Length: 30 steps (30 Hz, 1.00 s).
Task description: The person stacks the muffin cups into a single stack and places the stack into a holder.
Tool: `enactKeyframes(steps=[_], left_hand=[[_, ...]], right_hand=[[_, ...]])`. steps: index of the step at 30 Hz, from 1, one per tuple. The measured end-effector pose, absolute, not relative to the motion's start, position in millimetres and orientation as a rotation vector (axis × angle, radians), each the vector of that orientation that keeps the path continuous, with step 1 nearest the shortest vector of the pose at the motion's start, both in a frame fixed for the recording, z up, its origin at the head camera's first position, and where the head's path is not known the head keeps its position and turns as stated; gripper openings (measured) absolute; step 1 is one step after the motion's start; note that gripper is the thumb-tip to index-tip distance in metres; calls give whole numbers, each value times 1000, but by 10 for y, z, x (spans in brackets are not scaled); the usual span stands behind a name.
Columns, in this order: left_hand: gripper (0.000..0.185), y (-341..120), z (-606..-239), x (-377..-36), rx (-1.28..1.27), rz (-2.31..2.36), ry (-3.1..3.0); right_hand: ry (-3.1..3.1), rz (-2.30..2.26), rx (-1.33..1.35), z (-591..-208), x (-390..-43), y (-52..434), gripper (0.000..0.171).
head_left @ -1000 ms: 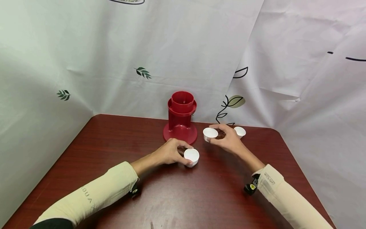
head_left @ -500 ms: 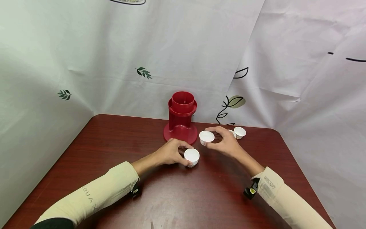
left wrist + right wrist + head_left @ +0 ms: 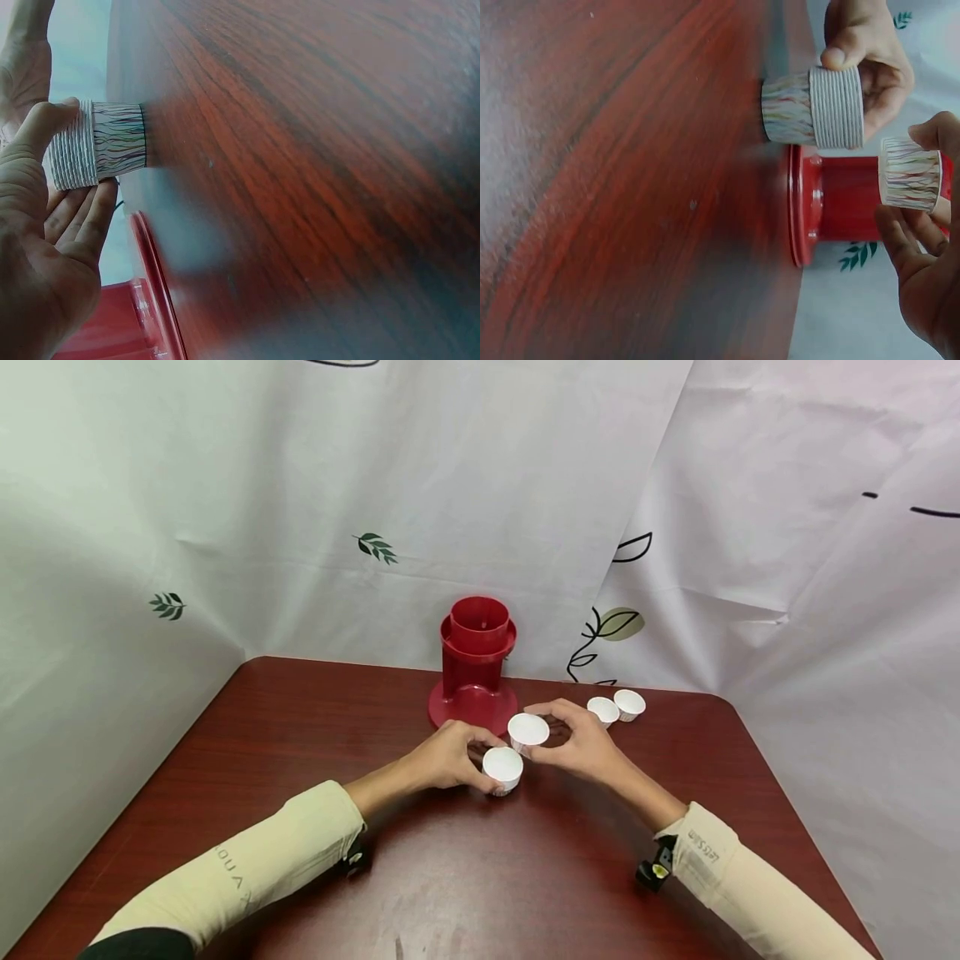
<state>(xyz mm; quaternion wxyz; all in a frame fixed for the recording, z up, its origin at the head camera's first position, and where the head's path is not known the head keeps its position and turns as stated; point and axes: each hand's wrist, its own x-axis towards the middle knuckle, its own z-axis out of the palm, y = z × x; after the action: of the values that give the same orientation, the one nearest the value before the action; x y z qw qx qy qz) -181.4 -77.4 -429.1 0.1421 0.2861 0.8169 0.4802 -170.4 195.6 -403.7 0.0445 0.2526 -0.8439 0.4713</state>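
My left hand (image 3: 457, 760) grips a stack of small white paper cups (image 3: 502, 768) that stands on the dark red table (image 3: 465, 877); the left wrist view shows thumb and fingers round the stack (image 3: 96, 146). My right hand (image 3: 572, 745) pinches a single paper cup (image 3: 528, 730) in the air, just above and behind the stack. In the right wrist view the held cup (image 3: 909, 174) hangs clear of the stack (image 3: 814, 107), with the other hand (image 3: 866, 52) behind it.
A red cylindrical holder (image 3: 476, 667) on a round base stands just behind both hands. Two more white cups (image 3: 615, 707) sit on the table to the right. White printed cloth (image 3: 300, 527) walls the table at the back and sides.
My right hand has carried its cup leftward and nearer, from beside the two loose cups to just above the stack. The left hand and stack have stayed put.
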Motion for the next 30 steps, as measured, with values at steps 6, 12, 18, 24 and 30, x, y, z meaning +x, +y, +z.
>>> enactKeyframes(steps=[6,12,18,24,30], left_hand=[[52,-772,-4285,-1821,835,1394,2338],[47,-771,-4295,-1837,862,1407,2326],[49,-761,-4290,-1837,851,1417,2309],[50,-751,-4282,-1843,838,1416,2307],[50,-744,-4275,-1842,821,1417,2302]], right_hand=[[-2563,1461,826,-4027,-1648,1893,53],[-2547,1435,872,-4026,-1609,1841,53],[-2527,1409,919,-4060,-1598,1806,54],[-2516,1373,957,-4108,-1589,1779,53],[-2548,1343,958,-4111,-1570,1743,54]])
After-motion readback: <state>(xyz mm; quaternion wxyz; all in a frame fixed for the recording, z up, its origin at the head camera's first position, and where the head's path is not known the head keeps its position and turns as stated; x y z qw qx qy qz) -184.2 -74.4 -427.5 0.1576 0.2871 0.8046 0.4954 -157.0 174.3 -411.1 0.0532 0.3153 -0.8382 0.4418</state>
